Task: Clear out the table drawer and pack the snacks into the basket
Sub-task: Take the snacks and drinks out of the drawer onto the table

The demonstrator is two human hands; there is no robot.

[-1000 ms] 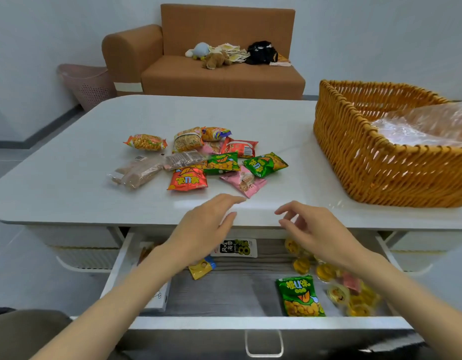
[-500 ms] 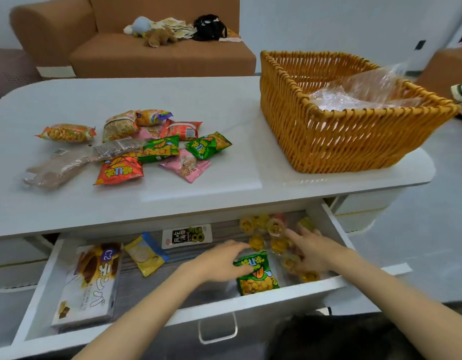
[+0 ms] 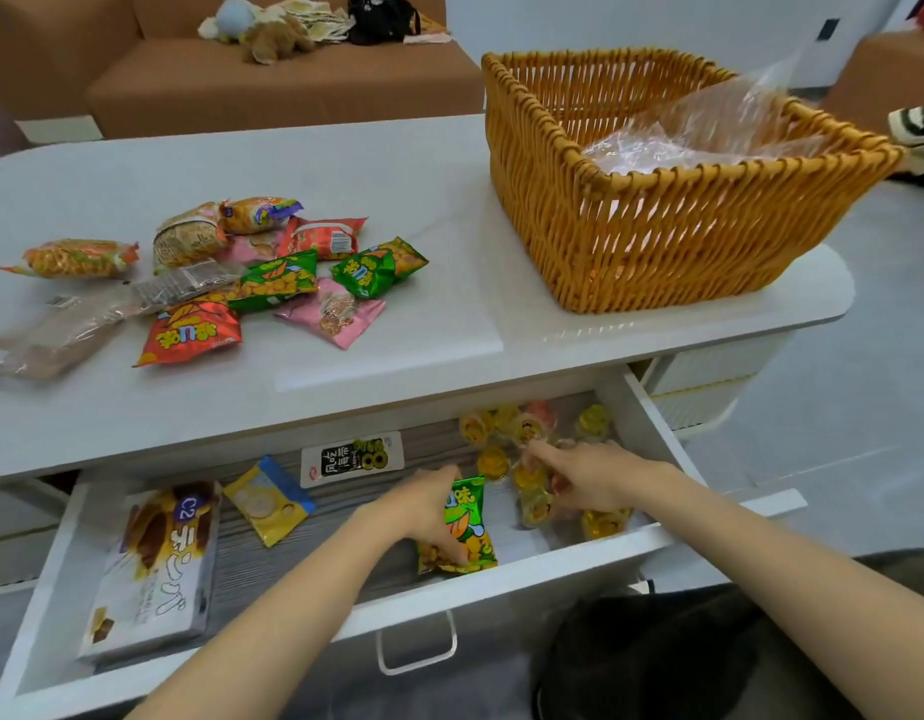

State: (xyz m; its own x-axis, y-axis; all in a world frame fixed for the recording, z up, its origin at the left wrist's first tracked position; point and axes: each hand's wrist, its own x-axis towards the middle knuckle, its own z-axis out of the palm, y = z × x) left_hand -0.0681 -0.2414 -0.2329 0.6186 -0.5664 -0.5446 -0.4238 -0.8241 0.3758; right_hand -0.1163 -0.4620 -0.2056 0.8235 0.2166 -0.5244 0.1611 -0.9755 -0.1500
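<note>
Your left hand (image 3: 423,506) grips the green crinkly snack packet (image 3: 467,517) in the open white drawer (image 3: 501,582). Your right hand (image 3: 590,475) is on the small yellow jelly cups (image 3: 603,523), grip unclear. The woven orange basket (image 3: 657,241) shows no snacks, so the packing is all still ahead.

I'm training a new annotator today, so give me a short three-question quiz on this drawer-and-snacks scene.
1. True or false: the left hand grips a red packet.
2. The right hand is among: A jelly cups, B drink cans, C spoons.
3. Fill in: the biscuit box lies at the drawer's ___ end.
Key: 1 false, it grips the green packet; 2 A; 3 left.
</note>
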